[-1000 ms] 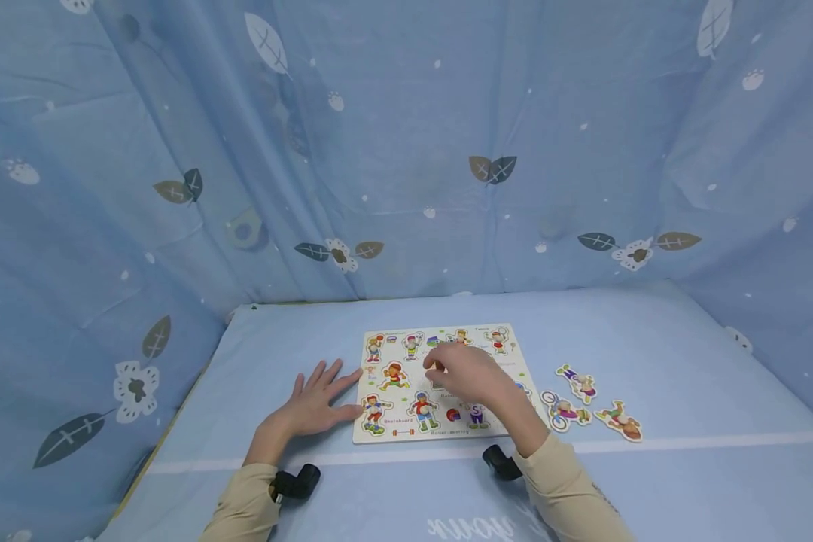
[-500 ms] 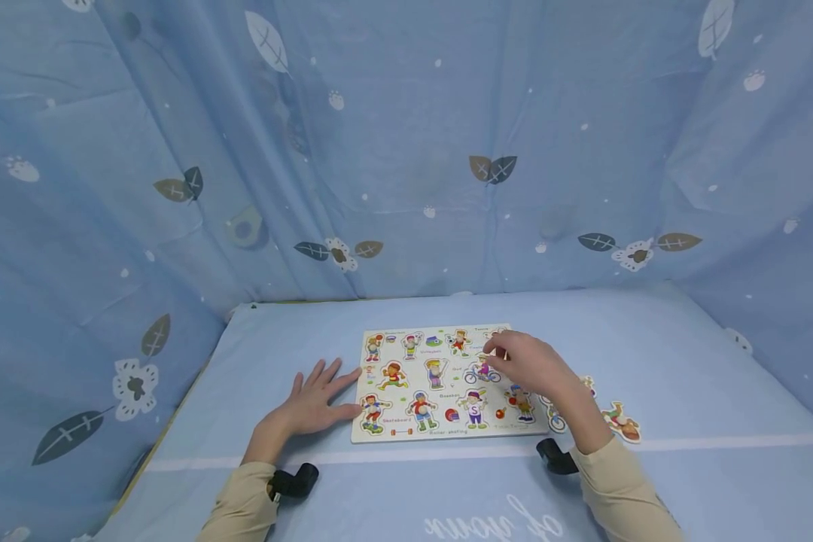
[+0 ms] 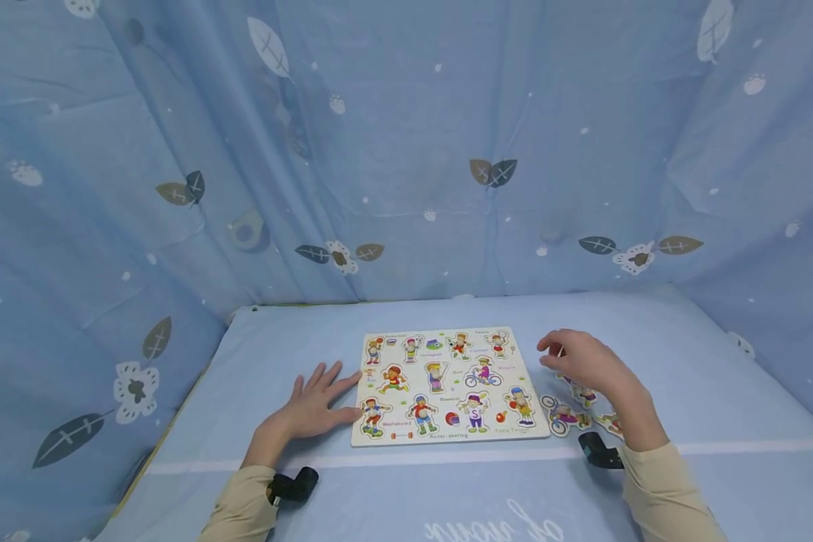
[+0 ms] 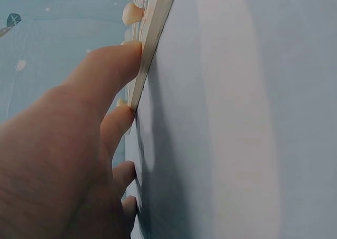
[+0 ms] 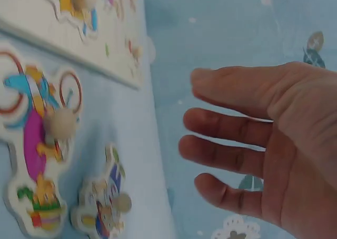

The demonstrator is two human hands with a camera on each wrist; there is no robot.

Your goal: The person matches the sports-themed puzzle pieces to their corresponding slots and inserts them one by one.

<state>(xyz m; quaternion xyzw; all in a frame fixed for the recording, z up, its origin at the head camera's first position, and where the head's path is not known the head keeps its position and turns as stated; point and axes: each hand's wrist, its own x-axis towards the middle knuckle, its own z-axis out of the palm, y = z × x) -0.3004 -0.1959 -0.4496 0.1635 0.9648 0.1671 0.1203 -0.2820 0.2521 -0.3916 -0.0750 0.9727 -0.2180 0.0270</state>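
Observation:
A flat wooden puzzle board point(image 3: 416, 399) with sports figures and small printed words lies on the table. My left hand point(image 3: 315, 403) rests beside its left edge, fingers spread. In the left wrist view, the thumb and a finger of that hand point(image 4: 68, 144) touch the side of the board point(image 4: 158, 28), where round knobs point(image 4: 131, 13) stand up. My right hand point(image 3: 586, 365) is right of the board, above the loose pieces, its fingers loosely bent. Nothing is held in the right hand point(image 5: 253, 139), as the right wrist view shows. Nearest below are a knobbed cyclist piece point(image 5: 36, 149) and a smaller knobbed piece point(image 5: 100, 207).
Right of the board, the cyclist piece point(image 3: 562, 416) and another loose piece point(image 3: 586, 395) lie close together. A third piece point(image 3: 608, 423) is partly hidden by the right wrist. A blue patterned curtain point(image 3: 406, 150) hangs behind the blue-covered table point(image 3: 298, 331).
My right hand has moved right, from over the middle of the board, across its right part, to above the loose pieces. The left hand has stayed at the board's left edge.

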